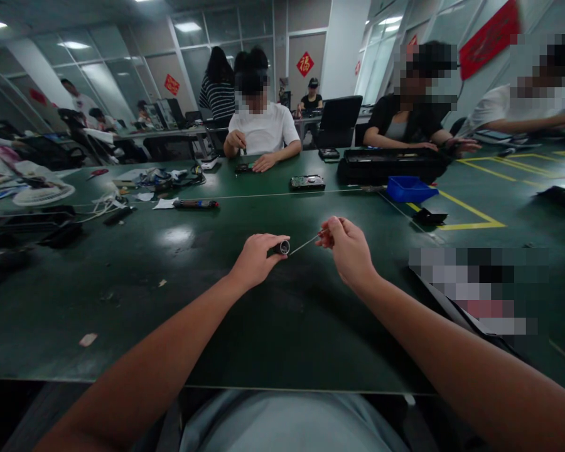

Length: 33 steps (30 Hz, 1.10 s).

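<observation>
Between the thumb and fingers of my left hand (255, 260) is a small dark cylinder (285, 247), its round, silvery-rimmed end turned to the right. My right hand (348, 248) is closed on a thin screwdriver with a reddish handle. The screwdriver's metal shaft (304, 243) slants down to the left, and its tip is at or very near the rim of the cylinder. Whether the tip touches it, I cannot tell. Both hands are above the green tabletop (235, 333).
Ahead lie a hard drive (307, 182), a dark pen-shaped tool (196, 204) and a long black casing (393, 166). A blue bin (412, 188) and a black part (429, 217) are at right. Across the table a person in a white shirt (264, 132) handles a device.
</observation>
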Available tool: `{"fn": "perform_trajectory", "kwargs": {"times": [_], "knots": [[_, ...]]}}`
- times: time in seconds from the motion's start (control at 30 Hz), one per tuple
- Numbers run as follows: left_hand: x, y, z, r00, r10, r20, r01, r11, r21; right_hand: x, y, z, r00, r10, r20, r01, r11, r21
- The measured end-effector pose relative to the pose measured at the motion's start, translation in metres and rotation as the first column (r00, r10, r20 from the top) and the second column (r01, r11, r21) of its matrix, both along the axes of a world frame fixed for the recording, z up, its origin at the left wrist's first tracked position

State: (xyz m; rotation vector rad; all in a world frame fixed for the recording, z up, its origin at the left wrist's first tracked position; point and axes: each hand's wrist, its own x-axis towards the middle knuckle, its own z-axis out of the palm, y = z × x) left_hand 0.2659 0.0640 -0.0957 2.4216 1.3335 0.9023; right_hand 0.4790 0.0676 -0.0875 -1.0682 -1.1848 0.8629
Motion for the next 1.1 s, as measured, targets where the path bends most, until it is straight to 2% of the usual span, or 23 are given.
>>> {"fn": "perform_trajectory", "kwargs": {"times": [0.2,0.43,0.73,0.83,1.1], "knots": [[0.0,-0.002,-0.002,0.999,-0.043,-0.016,0.043,0.999,-0.009,-0.003,-0.016,0.009,0.987,-0.045,0.155,0.024,0.99,0.138],[-0.001,-0.003,-0.001,0.997,-0.05,-0.05,0.051,0.999,0.007,-0.004,-0.023,0.016,0.939,-0.09,0.332,0.027,0.982,0.189],[-0.002,-0.002,-0.005,0.997,-0.044,-0.062,0.044,0.999,0.002,-0.002,-0.024,0.017,0.895,-0.13,0.426,0.042,0.977,0.21],[-0.002,-0.002,-0.004,0.995,-0.05,-0.092,0.05,0.999,0.003,-0.002,-0.024,0.017,0.902,-0.148,0.406,0.06,0.973,0.221],[0.0,-0.003,-0.003,0.992,-0.046,-0.12,0.045,0.999,-0.009,-0.002,-0.022,0.013,0.898,-0.11,0.425,0.006,0.971,0.239]]}}
